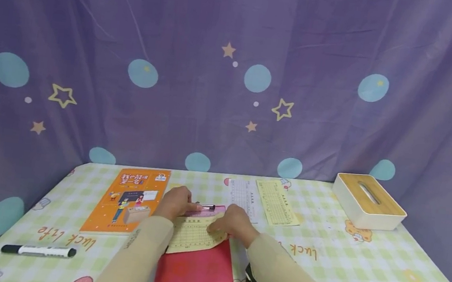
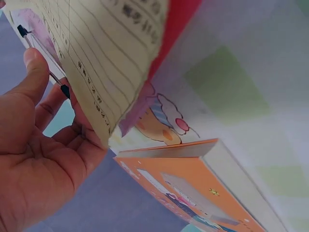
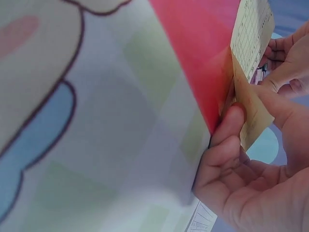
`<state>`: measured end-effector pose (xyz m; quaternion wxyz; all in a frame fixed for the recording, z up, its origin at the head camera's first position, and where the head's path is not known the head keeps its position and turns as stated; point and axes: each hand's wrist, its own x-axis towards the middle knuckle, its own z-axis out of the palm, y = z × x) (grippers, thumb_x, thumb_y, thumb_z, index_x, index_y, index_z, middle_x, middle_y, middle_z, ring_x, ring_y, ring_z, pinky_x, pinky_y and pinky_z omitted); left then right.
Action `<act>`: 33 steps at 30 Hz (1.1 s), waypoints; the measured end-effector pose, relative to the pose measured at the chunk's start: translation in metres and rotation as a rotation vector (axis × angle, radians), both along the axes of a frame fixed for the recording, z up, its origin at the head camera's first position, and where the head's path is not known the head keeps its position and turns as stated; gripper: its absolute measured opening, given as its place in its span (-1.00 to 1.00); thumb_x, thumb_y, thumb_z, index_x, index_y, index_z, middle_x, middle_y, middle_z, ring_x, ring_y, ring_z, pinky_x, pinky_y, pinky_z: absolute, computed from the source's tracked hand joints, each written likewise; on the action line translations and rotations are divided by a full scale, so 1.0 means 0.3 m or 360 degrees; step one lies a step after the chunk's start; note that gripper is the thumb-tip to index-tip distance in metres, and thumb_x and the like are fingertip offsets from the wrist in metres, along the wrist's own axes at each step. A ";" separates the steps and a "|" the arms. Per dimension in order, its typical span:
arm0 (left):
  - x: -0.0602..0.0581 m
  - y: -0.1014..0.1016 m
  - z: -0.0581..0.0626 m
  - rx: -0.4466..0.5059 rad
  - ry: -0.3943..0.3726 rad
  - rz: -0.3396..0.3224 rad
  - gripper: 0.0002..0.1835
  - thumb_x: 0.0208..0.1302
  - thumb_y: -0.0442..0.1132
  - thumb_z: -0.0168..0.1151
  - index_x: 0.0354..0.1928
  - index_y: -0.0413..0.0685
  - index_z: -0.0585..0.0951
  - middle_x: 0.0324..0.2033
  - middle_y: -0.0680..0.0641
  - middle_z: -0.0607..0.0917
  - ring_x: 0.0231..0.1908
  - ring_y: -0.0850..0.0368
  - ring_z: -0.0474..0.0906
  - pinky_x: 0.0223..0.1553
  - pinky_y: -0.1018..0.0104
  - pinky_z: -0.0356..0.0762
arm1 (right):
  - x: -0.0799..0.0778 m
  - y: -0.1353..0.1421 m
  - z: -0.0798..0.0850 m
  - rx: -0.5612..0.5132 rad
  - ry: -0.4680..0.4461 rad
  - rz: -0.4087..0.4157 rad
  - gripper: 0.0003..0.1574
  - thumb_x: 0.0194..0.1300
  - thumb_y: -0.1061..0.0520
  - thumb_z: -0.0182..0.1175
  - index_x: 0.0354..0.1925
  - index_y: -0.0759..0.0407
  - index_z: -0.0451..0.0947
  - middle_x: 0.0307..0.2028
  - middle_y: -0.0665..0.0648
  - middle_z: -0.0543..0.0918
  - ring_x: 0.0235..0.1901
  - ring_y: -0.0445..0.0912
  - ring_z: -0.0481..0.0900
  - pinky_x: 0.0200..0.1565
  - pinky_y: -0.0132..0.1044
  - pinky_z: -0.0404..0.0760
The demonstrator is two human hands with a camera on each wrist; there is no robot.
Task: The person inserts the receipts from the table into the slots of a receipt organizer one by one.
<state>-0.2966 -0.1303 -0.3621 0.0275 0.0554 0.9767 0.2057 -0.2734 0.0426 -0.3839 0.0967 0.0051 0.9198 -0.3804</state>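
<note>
A red clipboard (image 1: 196, 275) lies on the table before me, with a metal clip (image 1: 207, 207) at its far, pinkish end. Over its upper part is a yellow printed sheet (image 1: 192, 236), its near edge lifted and bent. My left hand (image 1: 177, 204) grips the clip end; in the left wrist view the thumb (image 2: 35, 65) lies at the clip's wire lever, the other fingers beyond it. My right hand (image 1: 235, 226) pinches the sheet's right side between thumb and forefinger; the right wrist view shows the paper's corner (image 3: 256, 116) folded between them.
An orange book (image 1: 126, 204) lies to the left, a black-and-white marker (image 1: 38, 250) nearer me. Behind my right hand are a white printed sheet (image 1: 242, 198) and another yellow sheet (image 1: 277, 202). A tissue box (image 1: 369, 204) stands far right. My right sleeve partly hides a black object (image 1: 252, 280).
</note>
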 end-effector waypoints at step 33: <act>-0.005 -0.002 -0.006 0.0052 -0.0036 -0.0035 -0.57 0.25 -0.11 0.47 -0.62 -0.16 0.50 -0.68 0.03 0.39 -0.55 0.14 0.27 -0.45 0.32 0.28 | -0.010 -0.011 -0.029 -0.0049 -0.0013 -0.0103 -0.40 -0.04 -0.04 0.62 -0.35 0.31 0.48 -0.57 0.14 0.54 -0.73 -0.12 0.48 -0.64 -0.36 0.39</act>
